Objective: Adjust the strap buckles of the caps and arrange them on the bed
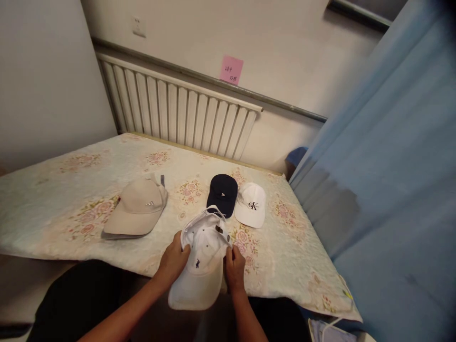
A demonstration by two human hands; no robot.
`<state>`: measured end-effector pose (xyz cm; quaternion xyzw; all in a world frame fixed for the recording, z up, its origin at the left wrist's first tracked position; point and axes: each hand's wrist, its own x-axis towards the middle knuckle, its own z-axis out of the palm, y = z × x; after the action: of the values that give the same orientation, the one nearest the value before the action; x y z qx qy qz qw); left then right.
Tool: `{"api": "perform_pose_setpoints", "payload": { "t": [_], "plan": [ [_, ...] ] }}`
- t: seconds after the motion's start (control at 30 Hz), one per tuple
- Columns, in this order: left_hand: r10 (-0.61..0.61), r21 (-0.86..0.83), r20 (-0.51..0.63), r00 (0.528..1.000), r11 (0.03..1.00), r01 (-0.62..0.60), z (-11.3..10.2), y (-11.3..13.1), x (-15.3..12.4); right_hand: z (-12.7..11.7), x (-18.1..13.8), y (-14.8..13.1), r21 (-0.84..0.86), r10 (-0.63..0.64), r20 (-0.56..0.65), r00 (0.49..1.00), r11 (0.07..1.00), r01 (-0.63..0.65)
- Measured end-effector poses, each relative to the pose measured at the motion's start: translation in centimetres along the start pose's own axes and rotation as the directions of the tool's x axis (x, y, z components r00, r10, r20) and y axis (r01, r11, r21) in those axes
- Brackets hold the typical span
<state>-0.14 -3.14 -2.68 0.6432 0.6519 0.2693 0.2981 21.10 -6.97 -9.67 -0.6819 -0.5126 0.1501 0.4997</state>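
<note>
Between my two hands is a white baseball cap (203,266) with a small dark emblem on its front. Its brim points down toward me, and its back strap and dark buckle face away. My left hand (175,259) grips the cap's left edge, thumb on top. On the right edge, my right hand (235,266) pinches the cap near the strap. Just beyond it a navy cap (223,192) lies on the bed, partly covered by the held cap's strap. Beside that rests a white cap with black letters (252,204). Off to the left sits a beige cap (138,209).
The caps lie on a floral-covered bed (285,256). Behind it a white radiator (178,104) runs along the wall, with a pink note (231,70) above. A blue curtain (384,166) hangs on the right. A bag (335,330) is at the lower right.
</note>
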Motion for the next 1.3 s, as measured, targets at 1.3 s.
{"api": "perform_pose_setpoints", "payload": {
  "t": [1.3],
  "plan": [
    [0.01, -0.036, -0.009, 1.0, 0.999, -0.01, -0.2, -0.7, 0.6, -0.1, 0.0, 0.0, 0.003, -0.015, 0.016, 1.0, 1.0, 0.015]
  ]
}}
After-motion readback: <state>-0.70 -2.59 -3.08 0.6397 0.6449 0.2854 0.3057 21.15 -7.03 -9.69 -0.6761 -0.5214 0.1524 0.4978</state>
